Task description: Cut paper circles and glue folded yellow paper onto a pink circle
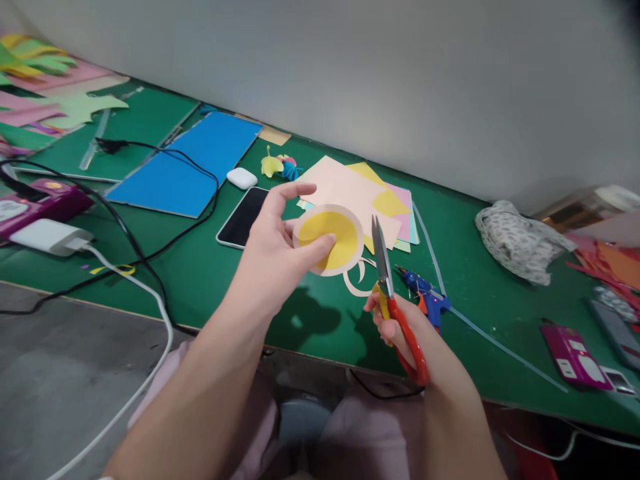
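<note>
My left hand (pixel 285 240) pinches a paper disc (pixel 345 230), yellow in the middle with a pale pink border, thumb on its face and index finger raised. In my right hand (pixel 400 327) is a pair of scissors (pixel 383 260) with red and yellow handles. Its blades point up and away, nearly closed, just right of the disc and apart from it. Below the disc lies a curled pale paper strip (pixel 353 287). Sheets of coloured paper (pixel 340 187) are stacked behind the disc.
A blue glue gun (pixel 425 290) with a long glue stick (pixel 505 347) lies right of the scissors. To the left are a phone (pixel 243 217), a white earbud case (pixel 242 178), a blue board (pixel 190 160) and cables. A purple power strip (pixel 575 357) sits at the right.
</note>
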`<act>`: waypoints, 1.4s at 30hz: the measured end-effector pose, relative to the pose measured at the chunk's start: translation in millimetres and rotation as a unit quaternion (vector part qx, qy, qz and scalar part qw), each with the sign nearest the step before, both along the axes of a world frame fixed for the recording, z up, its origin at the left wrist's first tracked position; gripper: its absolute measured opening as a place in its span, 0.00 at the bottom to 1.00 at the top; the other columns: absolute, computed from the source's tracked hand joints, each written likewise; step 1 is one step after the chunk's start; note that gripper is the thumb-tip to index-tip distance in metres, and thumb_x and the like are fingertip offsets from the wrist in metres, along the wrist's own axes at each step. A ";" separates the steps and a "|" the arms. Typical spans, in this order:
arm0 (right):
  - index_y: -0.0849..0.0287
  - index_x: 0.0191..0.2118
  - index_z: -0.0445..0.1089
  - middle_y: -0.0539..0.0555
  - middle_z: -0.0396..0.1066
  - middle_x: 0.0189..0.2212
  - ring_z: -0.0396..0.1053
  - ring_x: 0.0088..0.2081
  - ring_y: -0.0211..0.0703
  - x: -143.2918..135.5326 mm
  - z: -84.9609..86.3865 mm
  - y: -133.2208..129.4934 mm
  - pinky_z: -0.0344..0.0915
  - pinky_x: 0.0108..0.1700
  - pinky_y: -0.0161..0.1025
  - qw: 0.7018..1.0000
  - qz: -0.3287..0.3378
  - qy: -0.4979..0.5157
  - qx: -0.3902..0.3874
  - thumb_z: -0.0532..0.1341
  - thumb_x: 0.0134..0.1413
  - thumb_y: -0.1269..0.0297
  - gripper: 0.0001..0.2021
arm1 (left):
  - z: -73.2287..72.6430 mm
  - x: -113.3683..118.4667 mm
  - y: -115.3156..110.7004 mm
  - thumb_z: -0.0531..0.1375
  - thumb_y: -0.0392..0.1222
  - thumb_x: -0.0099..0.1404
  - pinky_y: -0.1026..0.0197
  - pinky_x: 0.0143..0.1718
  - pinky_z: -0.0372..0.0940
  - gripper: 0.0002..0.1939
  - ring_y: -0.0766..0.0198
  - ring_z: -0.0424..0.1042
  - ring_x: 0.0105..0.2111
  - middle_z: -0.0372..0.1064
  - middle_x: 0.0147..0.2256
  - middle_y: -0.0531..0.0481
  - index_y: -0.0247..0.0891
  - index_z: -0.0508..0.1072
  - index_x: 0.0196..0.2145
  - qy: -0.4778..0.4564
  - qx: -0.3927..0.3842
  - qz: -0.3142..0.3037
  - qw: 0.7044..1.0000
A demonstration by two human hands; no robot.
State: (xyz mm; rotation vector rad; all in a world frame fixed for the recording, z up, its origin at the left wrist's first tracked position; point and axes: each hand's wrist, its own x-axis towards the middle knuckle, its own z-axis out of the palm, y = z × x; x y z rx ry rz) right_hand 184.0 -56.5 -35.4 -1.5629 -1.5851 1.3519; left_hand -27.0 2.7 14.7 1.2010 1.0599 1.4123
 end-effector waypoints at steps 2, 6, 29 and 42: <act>0.57 0.35 0.65 0.46 0.56 0.21 0.53 0.20 0.35 -1.4 1.2 0.7 0.54 0.22 0.36 0.998 -0.008 0.057 -0.007 0.57 0.33 0.25 0.37 | -1.6 1.2 0.1 0.65 0.33 0.50 0.66 0.19 0.64 0.29 0.66 0.69 0.20 0.68 0.23 0.57 0.45 0.63 0.50 0.000 -0.004 -0.002 1.000; 0.57 0.38 0.64 0.47 0.58 0.23 0.58 0.22 0.37 -5.3 6.7 3.2 0.61 0.26 0.38 0.995 -0.030 0.098 0.019 0.59 0.39 0.30 0.32 | -7.4 9.2 -0.4 0.65 0.33 0.50 0.68 0.18 0.62 0.29 0.66 0.69 0.20 0.67 0.23 0.57 0.45 0.64 0.49 0.006 -0.017 -0.005 1.000; 0.55 0.37 0.64 0.47 0.68 0.29 0.69 0.31 0.39 -13.8 -5.9 19.4 0.68 0.37 0.40 0.921 -0.268 0.218 0.183 0.66 0.43 0.66 0.13 | -41.1 59.3 -6.9 0.65 0.36 0.50 0.68 0.23 0.65 0.26 0.69 0.69 0.23 0.70 0.26 0.55 0.40 0.64 0.47 -0.006 -0.139 -0.155 0.978; 0.55 0.38 0.66 0.46 0.68 0.28 0.68 0.28 0.35 -1.7 -4.5 20.2 0.68 0.32 0.35 0.905 -0.265 0.300 0.145 0.66 0.47 0.64 0.11 | -42.0 60.9 -4.9 0.66 0.35 0.49 0.68 0.19 0.65 0.26 0.68 0.69 0.20 0.70 0.24 0.55 0.40 0.64 0.46 -0.017 -0.130 -0.147 0.980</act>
